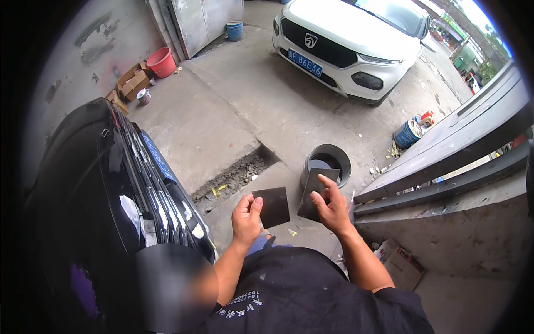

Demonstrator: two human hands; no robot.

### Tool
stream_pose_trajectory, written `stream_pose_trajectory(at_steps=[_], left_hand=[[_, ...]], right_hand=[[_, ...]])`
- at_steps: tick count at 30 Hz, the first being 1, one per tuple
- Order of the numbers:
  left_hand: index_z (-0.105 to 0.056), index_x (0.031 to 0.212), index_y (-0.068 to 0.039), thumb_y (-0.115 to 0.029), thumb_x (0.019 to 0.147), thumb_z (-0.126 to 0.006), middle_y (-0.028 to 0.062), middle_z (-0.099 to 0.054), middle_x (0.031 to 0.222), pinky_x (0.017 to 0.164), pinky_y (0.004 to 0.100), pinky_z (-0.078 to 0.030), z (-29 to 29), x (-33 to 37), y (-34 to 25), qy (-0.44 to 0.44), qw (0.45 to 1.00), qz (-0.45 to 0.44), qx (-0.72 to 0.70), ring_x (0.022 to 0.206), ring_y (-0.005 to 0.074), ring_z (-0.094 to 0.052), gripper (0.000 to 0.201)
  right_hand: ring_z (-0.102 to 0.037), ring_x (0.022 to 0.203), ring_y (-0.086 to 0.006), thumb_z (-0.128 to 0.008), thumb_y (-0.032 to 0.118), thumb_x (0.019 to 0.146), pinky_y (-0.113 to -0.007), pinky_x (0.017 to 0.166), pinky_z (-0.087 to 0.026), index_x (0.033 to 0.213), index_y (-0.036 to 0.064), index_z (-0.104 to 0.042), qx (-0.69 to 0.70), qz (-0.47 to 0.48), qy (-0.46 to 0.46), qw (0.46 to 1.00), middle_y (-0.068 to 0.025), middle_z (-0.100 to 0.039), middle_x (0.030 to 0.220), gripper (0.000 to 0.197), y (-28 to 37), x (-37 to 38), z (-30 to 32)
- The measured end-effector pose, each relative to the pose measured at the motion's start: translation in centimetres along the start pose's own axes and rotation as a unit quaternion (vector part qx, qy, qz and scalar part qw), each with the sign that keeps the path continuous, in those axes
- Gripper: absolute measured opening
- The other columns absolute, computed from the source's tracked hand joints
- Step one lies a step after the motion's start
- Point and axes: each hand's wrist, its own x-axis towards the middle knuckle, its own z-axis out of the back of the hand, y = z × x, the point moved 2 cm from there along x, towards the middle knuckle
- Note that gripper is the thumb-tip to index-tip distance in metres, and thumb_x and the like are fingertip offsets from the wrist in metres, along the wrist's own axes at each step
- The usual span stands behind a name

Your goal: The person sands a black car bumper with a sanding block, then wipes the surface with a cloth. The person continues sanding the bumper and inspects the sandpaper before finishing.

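Pinched between the thumb and fingers of my left hand (246,220) is a dark, square sheet (275,206) that looks like sandpaper. My right hand (332,209) grips a second dark sheet (311,196), narrower and tilted, with its thumb on the face and the index finger reaching along the upper part. A small gap separates the two sheets. Just beyond the right-hand sheet stands a round black bucket (336,151) with dark liquid inside; the sheet covers part of its near side. The fingers behind both sheets are hidden.
A black car's front (161,189) is close on my left. Ahead stands a white car (334,44). A rubble-filled pit (236,172) breaks the concrete floor. Grey slatted panels (450,150) and a low wall bound the right. A red bucket (161,62) and cardboard box (133,82) stand far left.
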Motion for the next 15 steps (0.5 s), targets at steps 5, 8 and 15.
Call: stream_pose_trajectory(at_steps=[5,8,15], left_hand=[[-0.063,0.1,-0.001,-0.014,0.094,-0.063,0.0102,-0.06,0.088,0.068,0.0309,-0.047,1.9,5.4,-3.5,0.017,0.967,-0.209,0.147,0.075,0.022,-0.058,0.014],[-0.063,0.098,-0.001,-0.012,0.093,-0.063,0.0097,-0.06,0.087,0.067,0.0304,-0.047,2.0,6.9,-4.4,0.042,0.957,-0.241,0.156,0.074,0.0216,-0.058,0.012],[-0.063,0.098,-0.001,-0.003,0.091,-0.062,0.0119,-0.06,0.087,0.066,0.0326,-0.047,1.3,8.8,-5.5,0.082,0.925,-0.318,0.191,0.075,0.0254,-0.058,0.008]], right_hand=[[-0.035,0.054,-0.0004,-0.064,0.013,0.093,-0.019,0.05,-0.026,0.135,-0.0007,-0.047,0.251,-0.094,0.047,0.962,0.0083,-0.041,0.063,0.047,3.3,5.1,0.2],[-0.039,0.063,0.0005,-0.064,0.011,0.093,-0.018,0.056,-0.031,0.133,-0.0001,-0.05,0.32,-0.114,0.12,0.933,0.0087,-0.047,0.072,0.044,5.7,6.2,-1.6],[-0.052,0.072,-0.0031,-0.063,0.011,0.095,-0.021,0.062,-0.044,0.136,0.0015,-0.046,0.412,-0.212,0.18,0.868,0.0009,-0.061,0.086,0.045,5.2,8.3,-3.8]])
